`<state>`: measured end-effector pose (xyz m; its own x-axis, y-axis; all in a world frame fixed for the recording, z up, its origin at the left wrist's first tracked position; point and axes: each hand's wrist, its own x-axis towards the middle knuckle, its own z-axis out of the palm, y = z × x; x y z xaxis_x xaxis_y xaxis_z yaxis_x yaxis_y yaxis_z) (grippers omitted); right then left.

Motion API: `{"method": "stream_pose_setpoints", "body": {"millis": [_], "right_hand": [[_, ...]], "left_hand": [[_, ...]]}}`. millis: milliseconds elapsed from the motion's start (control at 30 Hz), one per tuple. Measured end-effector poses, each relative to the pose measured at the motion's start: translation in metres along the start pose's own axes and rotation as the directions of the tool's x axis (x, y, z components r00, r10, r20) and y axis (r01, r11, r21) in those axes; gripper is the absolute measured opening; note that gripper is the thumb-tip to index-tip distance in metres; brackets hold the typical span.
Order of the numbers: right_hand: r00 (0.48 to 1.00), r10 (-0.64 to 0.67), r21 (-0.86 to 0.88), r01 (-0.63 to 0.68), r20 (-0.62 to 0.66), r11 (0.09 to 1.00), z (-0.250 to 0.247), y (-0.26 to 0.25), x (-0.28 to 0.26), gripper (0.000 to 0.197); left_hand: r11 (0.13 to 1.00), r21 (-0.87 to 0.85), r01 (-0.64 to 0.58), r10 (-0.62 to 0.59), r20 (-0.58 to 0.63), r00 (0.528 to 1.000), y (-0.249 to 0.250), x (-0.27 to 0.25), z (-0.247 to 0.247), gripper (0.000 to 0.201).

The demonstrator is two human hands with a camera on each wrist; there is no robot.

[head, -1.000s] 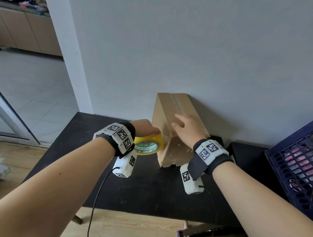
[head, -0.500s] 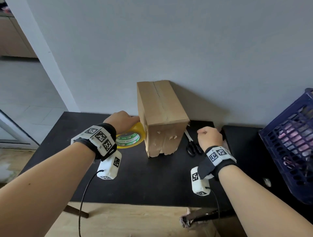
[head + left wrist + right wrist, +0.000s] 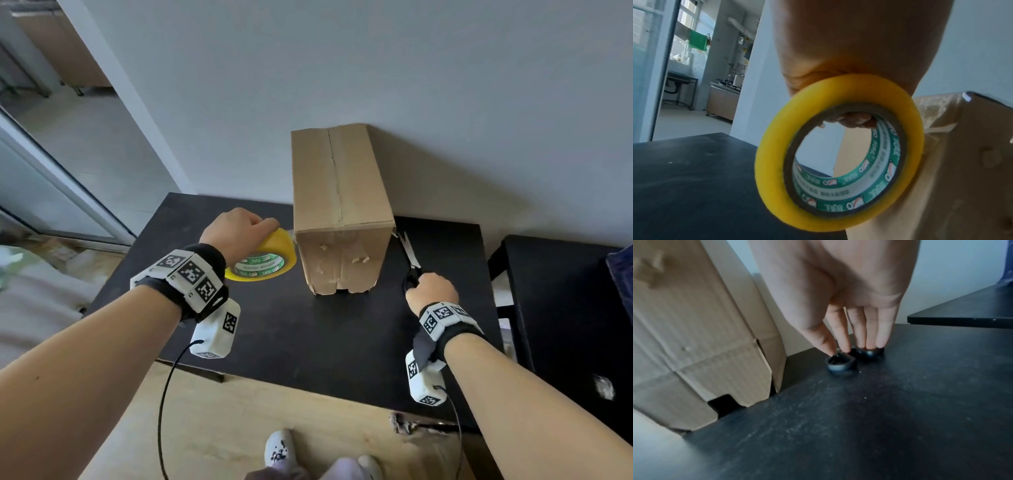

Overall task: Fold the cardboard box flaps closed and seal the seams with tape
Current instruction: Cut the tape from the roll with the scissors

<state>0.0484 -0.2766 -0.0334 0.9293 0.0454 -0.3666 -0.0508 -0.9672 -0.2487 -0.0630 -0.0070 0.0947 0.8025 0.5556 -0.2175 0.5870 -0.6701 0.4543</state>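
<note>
A home: through the doorway [image 3: 701, 68] lie kitchen cabinets [image 3: 723, 104], a stove [image 3: 729, 85], and a green cloth [image 3: 697, 41] hung by the window

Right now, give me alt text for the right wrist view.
The right hand reaches down, fingertips on the black scissors handles lying on the dark table. The cardboard box stands close at left.
</note>
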Motion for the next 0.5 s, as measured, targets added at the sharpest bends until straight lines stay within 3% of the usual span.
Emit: {"method": "stream_pose_setpoints", "body": {"millis": [233, 400, 500], "right_hand": [[1.0, 0.013, -0.071, -0.015, -0.025, 0.997, -0.006, 0.01, 0.013, 0.022], [0.999, 0.031, -0.025, -0.032, -0.011, 0.999, -0.011, 0.009, 0.01, 0.037], [0.998, 0.052, -0.012, -0.052, 0.018, 0.999, -0.016, 0.01, 0.003, 0.047]], "left_hand": [[1.0, 0.0, 0.025, -0.025, -0.061, 0.998, -0.004, -0.003, 0.001, 0.051], [1.0, 0.002, 0.029, -0.029, -0.077, 0.997, -0.005, -0.005, 0.002, 0.041], [0.999, -0.02, 0.026, -0.028, -0.071, 0.997, -0.006, -0.005, 0.003, 0.046]]}}
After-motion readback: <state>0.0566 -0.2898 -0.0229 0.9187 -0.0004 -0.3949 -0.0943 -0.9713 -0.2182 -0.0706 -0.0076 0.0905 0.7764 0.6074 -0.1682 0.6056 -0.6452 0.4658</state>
